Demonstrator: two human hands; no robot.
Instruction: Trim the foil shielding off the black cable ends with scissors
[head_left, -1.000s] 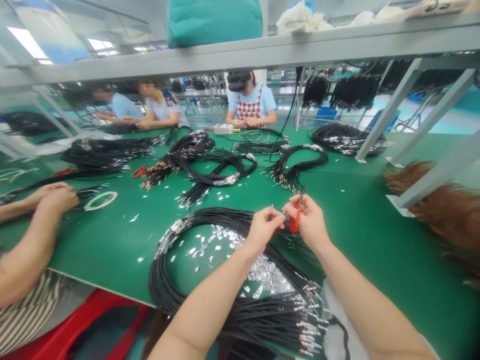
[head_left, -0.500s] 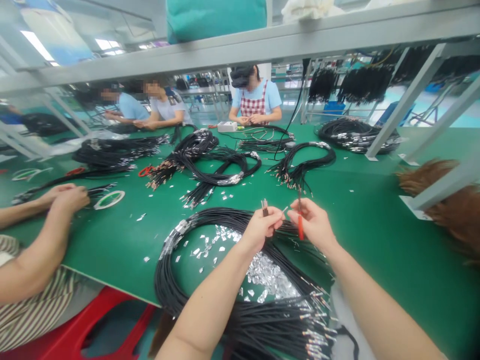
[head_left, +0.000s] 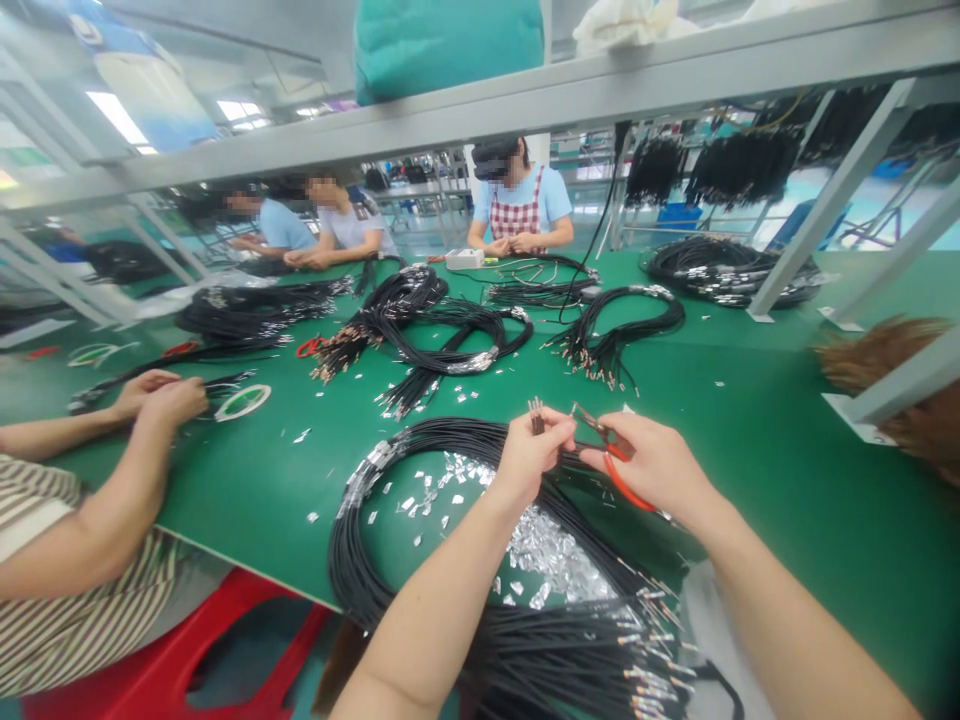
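My left hand (head_left: 531,455) is closed around several black cables, whose stripped ends (head_left: 535,412) poke up above the fingers. In my right hand (head_left: 654,458) is a pair of scissors (head_left: 628,482) with red handles; the blades point left at a cable end pinched by the left thumb and forefinger. Whether the blades touch it, I cannot tell. Beneath both hands lies a large coil of black cables (head_left: 352,540) with silvery wrapped sections, its loose ends fanned out at the lower right. Scraps of silver foil (head_left: 551,555) are heaped inside the coil.
More black cable bundles (head_left: 450,350) lie across the green table (head_left: 757,430). A co-worker's hands (head_left: 169,397) work at the left, near a white tape roll (head_left: 244,402). A metal shelf (head_left: 300,125) crosses above, its leg (head_left: 892,405) at right. Other people sit opposite.
The scissors have swung from upright to pointing left, toward the cable end, with my right hand now gripping their handles. My left hand keeps its cables. The whole view has shifted slightly.
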